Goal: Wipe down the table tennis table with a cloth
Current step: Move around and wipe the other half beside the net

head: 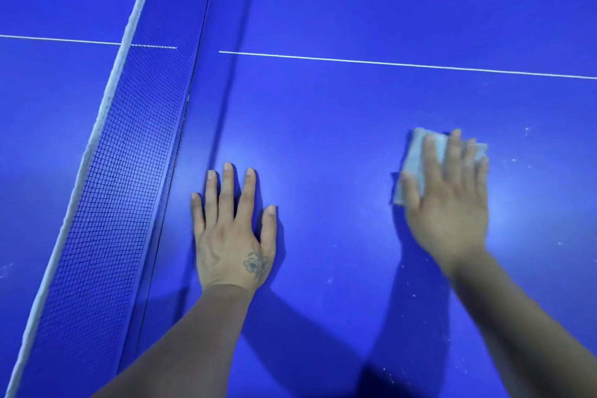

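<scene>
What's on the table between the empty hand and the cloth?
Nothing: in the head view, only bare blue table lies between the left hand and the cloth.

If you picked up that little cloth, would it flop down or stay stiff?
Probably flop: the cloth looks thin and folded, and lies flat under the right hand. It likely weighs very little. It should slide easily, since the blue table looks smooth and shiny.

blue table [355, 113] | on it: net [129, 152], pale cloth [412, 161], 2 flat hands, white specks
</scene>
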Tool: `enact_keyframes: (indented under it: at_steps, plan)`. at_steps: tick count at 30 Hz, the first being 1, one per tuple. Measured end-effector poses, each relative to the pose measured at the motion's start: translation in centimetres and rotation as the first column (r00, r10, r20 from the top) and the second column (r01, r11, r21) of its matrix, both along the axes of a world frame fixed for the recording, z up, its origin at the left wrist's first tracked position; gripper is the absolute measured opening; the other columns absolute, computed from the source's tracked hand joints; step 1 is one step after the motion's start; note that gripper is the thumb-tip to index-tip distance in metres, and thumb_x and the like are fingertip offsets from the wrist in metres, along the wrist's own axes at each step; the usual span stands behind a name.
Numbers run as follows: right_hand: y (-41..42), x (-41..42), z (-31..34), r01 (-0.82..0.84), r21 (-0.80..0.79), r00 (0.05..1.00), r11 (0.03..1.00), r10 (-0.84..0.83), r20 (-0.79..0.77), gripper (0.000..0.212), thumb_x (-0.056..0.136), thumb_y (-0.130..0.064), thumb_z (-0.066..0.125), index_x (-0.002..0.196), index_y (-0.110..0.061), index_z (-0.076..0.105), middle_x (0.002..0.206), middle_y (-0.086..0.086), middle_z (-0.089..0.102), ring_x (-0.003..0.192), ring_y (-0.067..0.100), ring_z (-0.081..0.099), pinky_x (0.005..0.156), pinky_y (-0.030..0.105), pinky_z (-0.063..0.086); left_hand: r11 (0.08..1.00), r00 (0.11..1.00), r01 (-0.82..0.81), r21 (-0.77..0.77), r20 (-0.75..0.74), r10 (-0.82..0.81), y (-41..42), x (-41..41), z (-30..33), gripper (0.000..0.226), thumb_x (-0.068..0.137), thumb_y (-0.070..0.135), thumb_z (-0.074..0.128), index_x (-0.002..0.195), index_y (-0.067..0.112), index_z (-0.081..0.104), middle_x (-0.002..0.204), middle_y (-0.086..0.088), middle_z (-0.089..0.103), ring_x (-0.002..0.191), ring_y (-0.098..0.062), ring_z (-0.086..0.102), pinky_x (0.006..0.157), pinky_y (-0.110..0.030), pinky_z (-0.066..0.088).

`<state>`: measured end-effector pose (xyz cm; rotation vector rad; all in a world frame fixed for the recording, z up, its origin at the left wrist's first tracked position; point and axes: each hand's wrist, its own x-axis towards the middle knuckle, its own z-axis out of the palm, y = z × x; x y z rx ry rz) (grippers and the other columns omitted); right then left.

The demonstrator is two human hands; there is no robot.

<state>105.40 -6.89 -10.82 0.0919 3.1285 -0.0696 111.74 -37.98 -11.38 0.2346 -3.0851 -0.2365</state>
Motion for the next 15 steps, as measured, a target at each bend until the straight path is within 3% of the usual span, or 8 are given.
enact_keyframes:
  at_steps: [3, 7, 11, 15]
  plan:
    - [2.3, -4.1, -0.2, 0.096, -0.019, 0.995, 0.995, -0.097, -0.006, 0.069, 0.113, -0.052, 0.019, 0.166, -0.009, 0.027, 0.171, 0.030, 0.021, 0.160, 0.048, 0.015, 0.128, 0.062, 0.015, 1.000, 1.000, 0.003, -0.009, -0.003, -0.003, 0.0, -0.1, 0.0, 0.067, 0.110, 0.053, 0.033, 0.170, 0.024, 0.028, 0.180, -0.007, 0.015, 0.167, -0.028, 0.005, 0.133, -0.058, 0.009]
    - [-0.4, -10.7, 0.2, 0.157, -0.136, 0.986, 0.978, -0.148, 0.071, 0.077, 0.105, -0.058, 0.017, 0.170, -0.016, 0.019, 0.178, 0.016, 0.004, 0.163, 0.042, 0.000, 0.131, 0.059, 0.001, 1.000, 1.000, 0.000, -0.010, 0.001, 0.000, 0.0, -0.1, 0.0, 0.067, 0.110, 0.055, 0.031, 0.170, 0.024, 0.028, 0.180, -0.006, 0.014, 0.167, -0.027, 0.005, 0.133, -0.058, 0.009]
    - [-6.5, -11.7, 0.1, -0.021, -0.125, 0.999, 0.992, 0.027, 0.044, 0.080, 0.104, -0.054, 0.012, 0.170, -0.009, 0.015, 0.179, 0.010, 0.004, 0.165, 0.034, 0.000, 0.132, 0.055, 0.003, 1.000, 1.000, -0.005, -0.007, -0.003, 0.005, 0.2, -0.1, 0.1, 0.067, 0.110, 0.054, 0.032, 0.170, 0.025, 0.029, 0.180, -0.005, 0.015, 0.167, -0.027, 0.006, 0.133, -0.058, 0.010]
    - [-10.0, -6.4, -0.2, -0.232, -0.166, 0.972, 0.958, 0.234, -0.012, 0.073, 0.110, -0.051, 0.019, 0.169, -0.008, 0.021, 0.178, 0.009, 0.012, 0.165, 0.030, 0.006, 0.133, 0.051, 0.006, 1.000, 1.000, -0.009, 0.002, -0.012, 0.009, 0.3, 0.0, 0.1, 0.067, 0.110, 0.054, 0.033, 0.170, 0.026, 0.030, 0.180, -0.005, 0.017, 0.167, -0.027, 0.007, 0.133, -0.059, 0.010]
